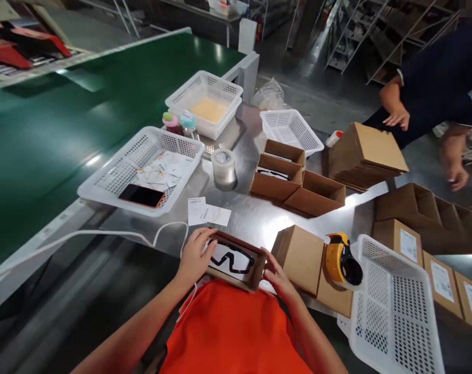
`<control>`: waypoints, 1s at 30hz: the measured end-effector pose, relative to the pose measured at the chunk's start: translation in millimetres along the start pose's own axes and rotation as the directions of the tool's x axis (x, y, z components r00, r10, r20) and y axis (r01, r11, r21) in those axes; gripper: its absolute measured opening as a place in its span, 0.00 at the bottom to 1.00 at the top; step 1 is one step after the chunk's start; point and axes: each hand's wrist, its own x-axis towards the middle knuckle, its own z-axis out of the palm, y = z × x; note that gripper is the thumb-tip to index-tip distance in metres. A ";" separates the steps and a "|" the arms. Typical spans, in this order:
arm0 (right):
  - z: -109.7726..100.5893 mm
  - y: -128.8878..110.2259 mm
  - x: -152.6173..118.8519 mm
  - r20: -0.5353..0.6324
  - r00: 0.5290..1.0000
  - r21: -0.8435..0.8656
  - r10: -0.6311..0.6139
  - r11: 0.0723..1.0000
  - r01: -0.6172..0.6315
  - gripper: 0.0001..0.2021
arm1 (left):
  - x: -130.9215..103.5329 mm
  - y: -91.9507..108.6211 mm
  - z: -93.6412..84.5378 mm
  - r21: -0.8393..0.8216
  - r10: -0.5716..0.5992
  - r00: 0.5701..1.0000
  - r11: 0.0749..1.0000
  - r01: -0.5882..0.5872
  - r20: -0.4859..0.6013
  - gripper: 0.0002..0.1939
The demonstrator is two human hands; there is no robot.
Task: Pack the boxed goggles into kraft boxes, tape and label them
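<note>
Between my two hands is a small open cardboard box (236,259), held close to the orange apron at the table's near edge. Inside it lies a white item with a black zigzag outline. My left hand (197,254) grips the box's left end, fingers over the rim. The right end is held by my right hand (278,272), with fingers along the outer wall. Just beyond the box, white paper slips (208,212) lie on the metal table. To the right of my right hand stands a closed cardboard box (300,259).
A white basket (142,171) with a phone is at left, beside a green conveyor (64,124). Open boxes (294,182) stand mid-table. A yellow tape dispenser (342,259) and an empty basket (393,306) are at right. Another person stands behind stacked cardboard (364,156).
</note>
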 end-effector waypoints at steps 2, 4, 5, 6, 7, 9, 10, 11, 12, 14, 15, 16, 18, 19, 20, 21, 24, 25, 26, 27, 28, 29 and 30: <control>7.3 -0.2 6.0 -0.018 0.999 -0.012 -0.049 0.999 0.049 0.39 | 14.4 -7.9 -8.1 -0.048 -0.076 0.996 0.996 0.074 -0.047 0.19; 13.1 -1.5 12.0 -0.070 0.994 -0.003 -0.087 0.996 0.087 0.36 | 26.7 -22.9 -19.7 -0.117 -0.163 0.987 0.980 0.163 0.014 0.21; 14.6 -2.7 14.4 -0.089 0.991 0.012 -0.099 0.995 0.100 0.35 | 31.6 -32.1 -25.7 -0.158 -0.204 0.975 0.964 0.216 0.089 0.23; 15.1 -3.9 16.2 -0.095 0.990 0.021 -0.104 0.994 0.107 0.34 | 35.4 -41.8 -31.1 -0.211 -0.242 0.950 0.936 0.282 0.197 0.25; 14.8 -5.0 17.5 -0.087 0.991 0.018 -0.104 0.994 0.106 0.35 | 38.1 -51.2 -35.3 -0.267 -0.270 0.908 0.894 0.360 0.320 0.28; 13.8 -5.6 19.6 -0.055 0.995 -0.026 -0.081 0.996 0.080 0.37 | 40.6 -67.4 -38.3 -0.337 -0.281 0.794 0.792 0.509 0.539 0.35; 14.3 -4.5 21.3 -0.040 0.997 -0.067 -0.059 0.996 0.056 0.37 | 40.8 -73.5 -36.6 -0.345 -0.265 0.739 0.754 0.559 0.619 0.39; 16.2 -2.3 24.1 -0.040 0.999 -0.118 -0.037 0.992 0.032 0.38 | 40.6 -78.1 -32.7 -0.332 -0.242 0.711 0.755 0.565 0.660 0.41; 19.6 1.2 28.1 -0.068 0.997 -0.175 -0.029 0.984 0.016 0.38 | 40.1 -81.2 -26.8 -0.304 -0.219 0.719 0.797 0.522 0.660 0.42; 29.7 10.2 39.1 -0.202 0.977 -0.292 -0.070 0.957 0.008 0.41 | 38.2 -83.2 -11.6 -0.227 -0.176 0.777 0.897 0.379 0.604 0.41; 35.1 15.0 45.0 -0.270 0.956 -0.344 -0.111 0.939 0.012 0.44 | 36.8 -82.6 -3.4 -0.187 -0.163 0.811 0.930 0.316 0.561 0.41; 39.8 19.2 50.1 -0.321 0.935 -0.385 -0.153 0.923 0.019 0.46 | 35.0 -81.1 4.2 -0.151 -0.162 0.840 0.949 0.276 0.518 0.41; 45.0 24.6 55.4 -0.344 0.914 -0.439 -0.213 0.897 0.044 0.51 | 30.0 -77.1 15.9 -0.090 -0.194 0.875 0.962 0.259 0.443 0.42; 45.3 25.7 55.1 -0.316 0.919 -0.457 -0.234 0.887 0.069 0.52 | 26.8 -75.2 19.6 -0.054 -0.214 0.887 0.965 0.258 0.409 0.44; 44.4 25.9 53.1 -0.276 0.926 -0.474 -0.259 0.874 0.103 0.52 | 23.3 -73.7 21.7 -0.014 -0.231 0.901 0.967 0.254 0.368 0.46; 42.9 25.5 49.9 -0.238 0.927 -0.491 -0.291 0.859 0.144 0.50 | 19.9 -73.1 22.5 0.025 -0.231 0.919 0.972 0.235 0.321 0.48; 39.5 23.6 39.7 -0.172 0.894 -0.516 -0.414 0.811 0.276 0.36 | 12.6 -76.5 17.6 0.076 -0.043 0.979 0.997 0.028 0.197 0.42; 39.4 22.9 37.7 -0.179 0.876 -0.523 -0.448 0.797 0.301 0.29 | 11.7 -78.7 13.7 0.074 0.060 0.980 0.994 -0.075 0.188 0.34; 39.7 22.1 36.5 -0.190 0.863 -0.531 -0.468 0.788 0.311 0.22 | 11.8 -80.8 8.9 0.066 0.156 0.965 0.983 -0.174 0.211 0.23; 40.0 21.1 35.9 -0.198 0.858 -0.540 -0.474 0.783 0.308 0.17 | 12.6 -82.1 3.3 0.051 0.227 0.935 0.967 -0.250 0.271 0.15; 39.9 19.7 35.8 -0.199 0.864 -0.548 -0.463 0.783 0.294 0.14 | 13.8 -82.1 -2.9 0.043 0.266 0.897 0.953 -0.300 0.354 0.10; 39.3 17.9 35.7 -0.187 0.879 -0.553 -0.440 0.786 0.276 0.14 | 15.2 -80.7 -9.0 0.047 0.276 0.851 0.943 -0.331 0.447 0.09; 38.3 16.0 35.5 -0.166 0.898 -0.550 -0.407 0.794 0.258 0.16 | 16.6 -77.8 -14.7 0.058 0.270 0.801 0.934 -0.353 0.535 0.10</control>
